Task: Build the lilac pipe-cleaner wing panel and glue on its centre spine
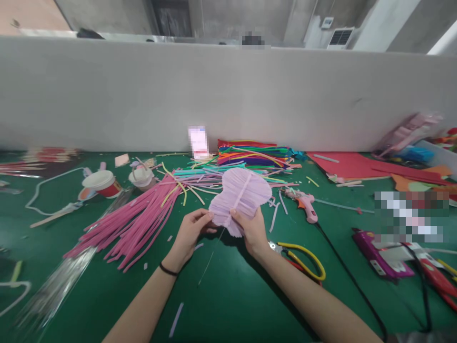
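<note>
A lilac, ribbed petal shape, apparently made from pipe cleaners laid side by side, is held over the table's middle. A raised strip runs along its centre, and a thin wire slants down from its lower edge. My right hand grips the lower right part, the thumb lying on the front near the central strip and the other fingers hidden behind. On the opposite side, my left hand pinches the lower left edge between thumb and fingers. Yellow-handled scissors or pliers lie partly under my right forearm.
Pink pipe cleaners spread to the left over clear-wrapped wires; multicoloured ones are piled behind. A pink glue gun with a black cord lies right. Lidded cups, red sheets and a grey partition stand around.
</note>
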The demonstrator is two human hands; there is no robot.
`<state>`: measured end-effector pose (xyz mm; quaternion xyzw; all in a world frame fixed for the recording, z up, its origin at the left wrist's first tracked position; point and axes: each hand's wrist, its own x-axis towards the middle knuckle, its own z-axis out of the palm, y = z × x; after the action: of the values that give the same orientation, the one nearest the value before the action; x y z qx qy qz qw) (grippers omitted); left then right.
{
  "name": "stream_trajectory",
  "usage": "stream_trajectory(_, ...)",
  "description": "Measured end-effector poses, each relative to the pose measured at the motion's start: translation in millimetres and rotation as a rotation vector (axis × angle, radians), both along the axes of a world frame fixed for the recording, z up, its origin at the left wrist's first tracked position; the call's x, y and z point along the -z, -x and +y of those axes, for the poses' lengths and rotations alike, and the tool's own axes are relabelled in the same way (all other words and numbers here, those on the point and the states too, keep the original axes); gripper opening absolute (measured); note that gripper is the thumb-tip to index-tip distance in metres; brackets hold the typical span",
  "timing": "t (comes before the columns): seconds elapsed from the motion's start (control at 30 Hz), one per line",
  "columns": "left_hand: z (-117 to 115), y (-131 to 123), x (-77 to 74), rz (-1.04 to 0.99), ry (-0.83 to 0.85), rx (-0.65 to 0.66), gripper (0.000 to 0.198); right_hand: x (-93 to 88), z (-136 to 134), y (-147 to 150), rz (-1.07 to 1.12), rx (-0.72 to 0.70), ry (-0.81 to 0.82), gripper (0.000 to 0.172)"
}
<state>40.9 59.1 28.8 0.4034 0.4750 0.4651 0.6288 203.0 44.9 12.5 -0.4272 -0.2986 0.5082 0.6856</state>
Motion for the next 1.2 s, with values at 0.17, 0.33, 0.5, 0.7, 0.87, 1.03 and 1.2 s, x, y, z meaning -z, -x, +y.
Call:
stream_trajectory(0.17,-3.5,-0.5,-2.6,0.043,0.009,0.064,0.028,1.0,-0.2,-3.2,-0.014,0.042,-0.001,0.065)
stream_trajectory(0.33,-5.2,0.8,-1.9,0.030,-0.016,0.046,0.032,0.0,0.2,-5.8,-0.075,0.024,-0.005,0.065)
stream_trajectory(0.5,-2.0,-2.7,1.1,0.053,-0.043,-0.014,0.032,-0.1,-0.3,-5.7,-0.108,0.026,0.006,0.065)
stream_trajectory(0.7,-1.2,-3.8,3.7,0.010,-0.017,-0.001,0.031,-0.8,0.5,-7.8,-0.114,0.024,-0.013,0.065)
stream_trajectory(0.87,-2.1,-3.4,4.0,-0.090,-0.017,0.026,0.037,2.9,0.3,-5.2,-0.117,-0.040,-0.013,0.063)
stream_trajectory(1.03,-5.1,-4.9,-0.9,-0.153,0.024,0.091,0.053,-23.2,-4.3,-20.7,-0.559,-0.306,-0.084,0.044)
stream_trajectory(1.2,-4.8,-2.8,-0.5,-0.178,0.085,0.025,0.055,-63.6,-27.3,-90.0,-1.123,-0.004,-0.026,0.032)
